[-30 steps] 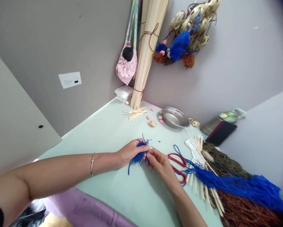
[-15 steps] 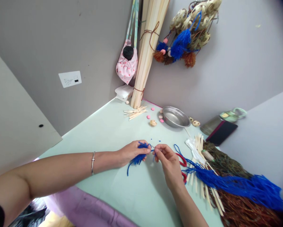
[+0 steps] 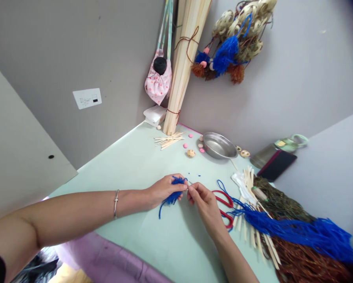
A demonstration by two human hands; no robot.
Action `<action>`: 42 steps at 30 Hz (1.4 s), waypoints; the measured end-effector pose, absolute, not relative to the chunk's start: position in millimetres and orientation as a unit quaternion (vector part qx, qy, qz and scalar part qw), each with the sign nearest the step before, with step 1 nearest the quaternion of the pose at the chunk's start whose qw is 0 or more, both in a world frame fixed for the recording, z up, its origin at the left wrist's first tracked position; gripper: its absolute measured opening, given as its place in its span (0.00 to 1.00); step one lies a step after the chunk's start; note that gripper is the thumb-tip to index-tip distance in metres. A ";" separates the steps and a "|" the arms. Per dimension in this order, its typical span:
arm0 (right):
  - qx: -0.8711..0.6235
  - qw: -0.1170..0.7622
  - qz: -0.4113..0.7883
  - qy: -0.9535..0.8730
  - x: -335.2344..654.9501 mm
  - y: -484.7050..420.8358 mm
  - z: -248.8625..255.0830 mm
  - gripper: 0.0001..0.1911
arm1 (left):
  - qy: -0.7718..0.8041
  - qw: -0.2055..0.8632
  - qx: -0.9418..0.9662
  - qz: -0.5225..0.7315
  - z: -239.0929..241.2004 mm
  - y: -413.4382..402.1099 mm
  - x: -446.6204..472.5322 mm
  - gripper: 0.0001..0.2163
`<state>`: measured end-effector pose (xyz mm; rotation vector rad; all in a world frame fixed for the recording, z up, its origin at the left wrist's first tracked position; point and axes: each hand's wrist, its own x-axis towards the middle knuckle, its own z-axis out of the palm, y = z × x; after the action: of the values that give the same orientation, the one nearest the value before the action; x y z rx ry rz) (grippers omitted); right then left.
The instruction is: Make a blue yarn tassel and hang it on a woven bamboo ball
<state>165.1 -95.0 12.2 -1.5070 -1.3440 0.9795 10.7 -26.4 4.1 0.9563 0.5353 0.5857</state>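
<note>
A blue yarn tassel [image 3: 174, 195] is pinched in my left hand [image 3: 162, 190], its loose strands spilling out below the fingers and one long strand trailing down. Close against it, my right hand [image 3: 204, 200] is closed, thumb to fingertips, at the tassel's right end. A thin, greyish needle-like piece [image 3: 189, 182] shows at those fingertips; its full length is hidden. Red-handled scissors [image 3: 229, 200] lie just right of my right hand, partly under blue strands. A large bundle of blue yarn [image 3: 294, 232] stretches away to the right.
Brown yarn [image 3: 302, 259], wooden strips [image 3: 260, 239] and a dark phone [image 3: 278, 165] against a bottle [image 3: 260, 157] crowd the right side. Toward the back are a metal bowl [image 3: 220, 146], thin sticks [image 3: 168, 140], pink beads and a woven ball [image 3: 191, 153]. Bundled strips [image 3: 183, 70] lean in the corner.
My right hand has shifted slightly left, closer to the tassel, and more of the red scissor handles shows. My left hand stays nearly still.
</note>
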 end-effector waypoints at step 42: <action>-0.602 0.501 0.241 -0.573 169.2 -95.5 15.2 0.07 | 0.274 0.823 0.454 0.202 4.4 -22.7 10.6 0.16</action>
<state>169.2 -95.5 15.2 -1.4560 -1.3840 0.5838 10.6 -22.7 4.4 0.9658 0.5824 0.4286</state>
